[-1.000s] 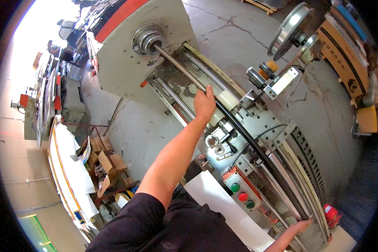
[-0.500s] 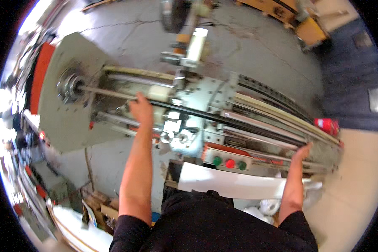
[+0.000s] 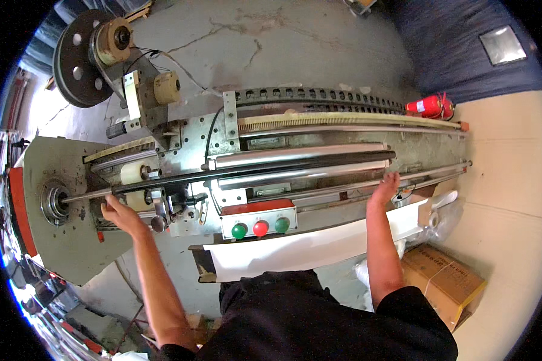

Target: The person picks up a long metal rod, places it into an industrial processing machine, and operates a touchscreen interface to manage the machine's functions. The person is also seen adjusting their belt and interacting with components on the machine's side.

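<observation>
A long black tube [image 3: 271,167] lies across the machine, between two shiny metal rollers [image 3: 307,155] over part of its length. A thinner bare metal shaft [image 3: 90,195] runs from its left end into the round chuck [image 3: 55,203] on the grey end plate. My left hand [image 3: 120,215] is just below this shaft, fingers apart, with one fingertip at its lower edge. Near the tube's right end, my right hand [image 3: 384,189] is raised with its fingers stretched out, holding nothing. It is apart from the tube.
A control box [image 3: 259,218] with green and red buttons faces me above a white sheet [image 3: 295,248]. Left of centre, a large grey wheel [image 3: 72,57] rises behind the machine. A red fire extinguisher [image 3: 426,107] is at the far right, and a cardboard box [image 3: 444,274] stands at lower right.
My view has swung, so the machine sits differently in the picture. My right hand has come off the tube's right end and opened. My left hand has moved below the shaft near the chuck.
</observation>
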Tool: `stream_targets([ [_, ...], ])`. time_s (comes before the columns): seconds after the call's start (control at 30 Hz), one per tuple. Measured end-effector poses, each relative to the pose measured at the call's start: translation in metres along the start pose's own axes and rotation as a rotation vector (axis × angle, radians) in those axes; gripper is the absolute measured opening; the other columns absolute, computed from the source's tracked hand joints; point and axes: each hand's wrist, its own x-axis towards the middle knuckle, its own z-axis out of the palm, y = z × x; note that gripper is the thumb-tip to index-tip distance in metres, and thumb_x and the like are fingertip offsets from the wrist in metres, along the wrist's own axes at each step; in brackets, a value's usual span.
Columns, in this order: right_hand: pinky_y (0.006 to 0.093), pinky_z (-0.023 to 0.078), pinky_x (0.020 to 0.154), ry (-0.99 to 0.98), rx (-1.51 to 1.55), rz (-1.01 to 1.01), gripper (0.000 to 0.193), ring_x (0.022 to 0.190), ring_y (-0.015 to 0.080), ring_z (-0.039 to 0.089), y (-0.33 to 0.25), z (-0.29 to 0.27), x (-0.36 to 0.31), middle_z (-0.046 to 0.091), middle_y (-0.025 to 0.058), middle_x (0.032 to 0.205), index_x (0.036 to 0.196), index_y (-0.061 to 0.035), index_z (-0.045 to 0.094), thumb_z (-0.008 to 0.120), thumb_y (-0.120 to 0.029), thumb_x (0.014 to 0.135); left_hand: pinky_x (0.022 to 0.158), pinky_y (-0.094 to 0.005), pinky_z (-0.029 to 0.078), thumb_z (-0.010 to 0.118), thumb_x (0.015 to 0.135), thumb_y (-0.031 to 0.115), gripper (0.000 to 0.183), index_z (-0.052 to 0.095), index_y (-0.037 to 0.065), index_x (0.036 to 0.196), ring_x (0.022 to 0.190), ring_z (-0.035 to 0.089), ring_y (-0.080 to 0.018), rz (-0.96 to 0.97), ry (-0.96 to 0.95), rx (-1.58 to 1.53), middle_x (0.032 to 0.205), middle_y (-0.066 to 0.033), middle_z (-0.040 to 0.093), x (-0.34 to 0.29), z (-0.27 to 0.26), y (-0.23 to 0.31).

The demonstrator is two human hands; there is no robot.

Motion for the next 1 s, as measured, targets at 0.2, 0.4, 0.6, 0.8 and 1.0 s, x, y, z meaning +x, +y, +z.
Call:
stream_targets([
  [0.2, 0.0446, 0.045, 0.114, -0.158, -0.321, -0.323, 0.065, 0.136, 0.0260, 0.055, 0.061, 0.051, -0.013, 0.052, 0.0144, 0.154, 0.156, -0.0054, 0.041, 0.069, -0.024, 0.100, 0.112, -0.0398, 0.046, 0.065, 0.097, -0.006, 0.063, 0.042, 0.003, 0.155, 0.134, 0.056, -0.0277, 0.188, -0.818, -0.149, 0.144, -0.0148, 0.055, -0.205, -0.005, 0.011],
  [0.4, 0.0516, 0.054, 0.110, -0.141, 0.299, -0.176, 0.053, 0.126, 0.0335, 0.066, 0.062, 0.083, 0.014, 0.064, 0.0122, 0.146, 0.142, -0.0106, 0.064, 0.067, -0.041, 0.099, 0.108, -0.0391, 0.050, 0.075, 0.086, -0.003, 0.085, 0.030, -0.002, 0.158, 0.140, 0.050, -0.0304, 0.157, -0.836, 0.069, 0.152, -0.0228, 0.045, -0.223, 0.053, -0.008],
  [0.6, 0.0471, 0.040, 0.118, -0.244, -0.830, -0.423, 0.059, 0.136, 0.0334, 0.055, 0.086, -0.021, 0.093, 0.064, 0.0161, 0.144, 0.138, -0.0016, 0.062, 0.075, -0.038, 0.094, 0.109, -0.0356, 0.048, 0.066, 0.078, -0.019, 0.085, 0.038, 0.003, 0.156, 0.132, 0.057, -0.0224, -0.267, -1.088, -0.041, 0.144, -0.0136, 0.058, -0.177, 0.081, -0.027],
  [0.8, 0.0419, 0.044, 0.111, -1.036, -1.604, -0.310, 0.055, 0.128, 0.0357, 0.058, 0.024, -0.061, 0.238, 0.060, 0.0202, 0.142, 0.143, 0.0022, 0.053, 0.070, -0.021, 0.096, 0.123, -0.0374, 0.037, 0.068, 0.077, -0.023, 0.102, 0.026, 0.009, 0.164, 0.144, 0.048, -0.0248, 0.082, -1.067, -0.221, 0.154, -0.0130, 0.049, -0.175, 0.093, -0.021],
  [1.0, 0.0510, 0.054, 0.101, -0.385, -0.540, -0.157, 0.069, 0.124, 0.0386, 0.062, 0.078, -0.031, 0.109, 0.062, 0.0212, 0.142, 0.148, -0.0017, 0.053, 0.078, -0.035, 0.093, 0.104, -0.0360, 0.048, 0.079, 0.075, -0.004, 0.072, 0.050, 0.006, 0.140, 0.115, 0.058, -0.0235, 0.225, -0.799, -0.095, 0.122, -0.0097, 0.058, -0.177, 0.111, -0.034],
])
